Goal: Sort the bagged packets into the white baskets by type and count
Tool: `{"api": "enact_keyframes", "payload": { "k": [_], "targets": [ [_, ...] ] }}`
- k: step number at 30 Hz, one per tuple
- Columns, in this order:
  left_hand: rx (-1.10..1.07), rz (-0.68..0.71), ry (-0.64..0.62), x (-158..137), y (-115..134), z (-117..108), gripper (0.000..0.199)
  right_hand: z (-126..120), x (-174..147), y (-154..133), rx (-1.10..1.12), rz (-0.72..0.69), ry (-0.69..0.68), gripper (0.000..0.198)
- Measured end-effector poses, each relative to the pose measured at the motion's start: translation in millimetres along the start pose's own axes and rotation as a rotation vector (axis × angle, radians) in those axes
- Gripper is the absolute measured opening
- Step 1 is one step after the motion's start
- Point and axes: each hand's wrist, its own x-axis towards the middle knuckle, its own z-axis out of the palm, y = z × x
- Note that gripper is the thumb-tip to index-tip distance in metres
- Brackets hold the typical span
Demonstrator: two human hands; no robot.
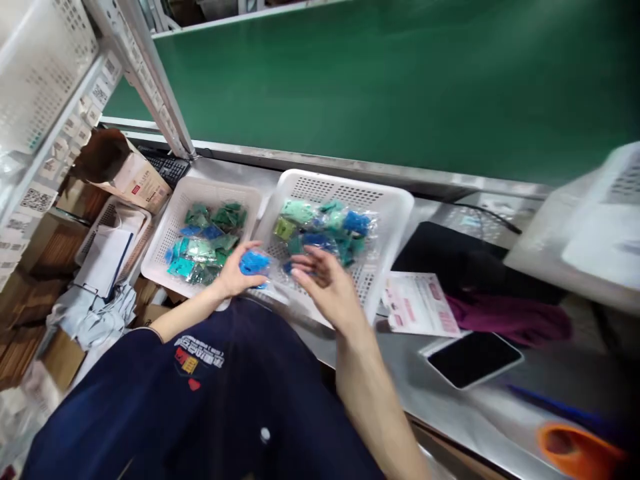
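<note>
My left hand (237, 272) is closed on a clear plastic bag of blue pieces (254, 263), near the inner edges of two white baskets. Over the front of the right basket (395, 200), my right hand (325, 283) has its fingers apart and slightly curled, with nothing visible in it. Beneath its fingertips lie clear bags of green, teal and blue pieces (330, 220), partly hidden by the hand. More bags of green and blue pieces (210, 243) lie in the left basket (165, 250). What the small pieces are cannot be made out.
Behind the baskets runs a green conveyor belt (375, 87). A metal post (160, 87) and an open cardboard box (125, 173) stand at the left. On the right are a printed sheet (423, 303), a phone (475, 360), a purple cloth (510, 319) and an orange object (575, 450).
</note>
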Motion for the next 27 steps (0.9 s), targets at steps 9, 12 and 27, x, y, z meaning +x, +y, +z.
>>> {"api": "enact_keyframes", "payload": {
  "k": [9, 12, 27],
  "targets": [
    [0.442, 0.124, -0.107, 15.7, 9.6, -48.0, 0.118, -20.8, -4.8, 24.9, -0.008, 0.041, 0.185, 0.092],
    [0.885, -0.025, -0.033, 38.3, 17.9, -95.1, 0.125, -48.6, -0.3, 37.0, -0.016, 0.072, 0.431, 0.125],
    [0.661, 0.052, 0.317, 64.6, 24.2, -127.7, 0.033, -18.3, -7.3, 61.4, 0.137, 0.111, 0.272, 0.099]
  ]
}}
